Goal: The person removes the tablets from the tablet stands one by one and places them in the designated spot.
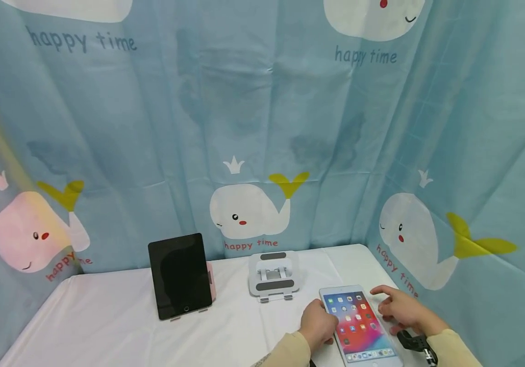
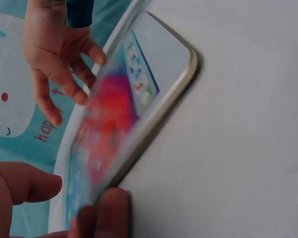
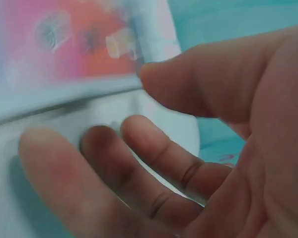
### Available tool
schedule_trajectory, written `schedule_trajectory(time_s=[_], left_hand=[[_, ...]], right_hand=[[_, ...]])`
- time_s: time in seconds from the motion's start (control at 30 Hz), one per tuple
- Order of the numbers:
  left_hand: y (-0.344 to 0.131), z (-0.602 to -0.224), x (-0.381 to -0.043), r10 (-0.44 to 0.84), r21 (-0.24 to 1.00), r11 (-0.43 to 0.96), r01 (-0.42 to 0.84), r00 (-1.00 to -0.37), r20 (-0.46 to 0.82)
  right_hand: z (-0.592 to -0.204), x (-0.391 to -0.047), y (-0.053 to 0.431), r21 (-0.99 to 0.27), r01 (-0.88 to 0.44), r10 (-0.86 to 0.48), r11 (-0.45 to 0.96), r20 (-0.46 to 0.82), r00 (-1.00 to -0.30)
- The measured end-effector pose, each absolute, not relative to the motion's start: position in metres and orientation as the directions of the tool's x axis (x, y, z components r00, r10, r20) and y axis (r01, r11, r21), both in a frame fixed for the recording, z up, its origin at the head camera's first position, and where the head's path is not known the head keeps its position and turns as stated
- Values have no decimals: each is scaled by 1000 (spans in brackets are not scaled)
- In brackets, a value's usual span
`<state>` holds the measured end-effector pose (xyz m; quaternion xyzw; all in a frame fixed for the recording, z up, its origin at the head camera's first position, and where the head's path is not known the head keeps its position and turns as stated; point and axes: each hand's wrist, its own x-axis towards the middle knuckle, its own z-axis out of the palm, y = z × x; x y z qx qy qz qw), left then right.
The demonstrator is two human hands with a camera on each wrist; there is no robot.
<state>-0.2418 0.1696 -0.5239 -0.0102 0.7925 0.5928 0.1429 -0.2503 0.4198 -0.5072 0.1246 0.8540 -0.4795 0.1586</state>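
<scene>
A white tablet [image 1: 356, 323] with a gold edge and a lit home screen lies on the table's right side. My left hand [image 1: 319, 322] holds its left edge. In the left wrist view, fingertips [image 2: 114, 208] are at that edge and the thumb is over the screen side. My right hand [image 1: 402, 308] hovers beside the right edge, fingers spread and loosely bent. The right wrist view shows the right thumb [image 3: 174, 89] close to the tablet's edge; whether it touches is unclear. No object is in the right hand.
A dark-screened tablet [image 1: 180, 275] leans on a pink stand [image 1: 212, 280] at the left. Behind the white tablet, a grey-white folding stand [image 1: 274, 275] with dark pads rests on the white tablecloth [image 1: 106, 326]. Blue whale-print curtains [image 1: 262, 112] enclose the back and sides.
</scene>
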Motion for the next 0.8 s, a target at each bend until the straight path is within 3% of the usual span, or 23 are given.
schedule_trajectory(time_s=[0.13, 0.6, 0.8], left_hand=[[165, -515, -239, 177, 909, 371, -190, -946, -270], [151, -511, -234, 198, 869, 432, -242, -914, -354], [139, -502, -233, 265, 841, 515, -164, -903, -338]], right_hand=[[-501, -251, 412, -782, 371, 79, 501, -385, -919], [-497, -244, 400, -756, 375, 108, 537, -379, -919], [-495, -239, 387, -707, 355, 139, 612, -346, -928]])
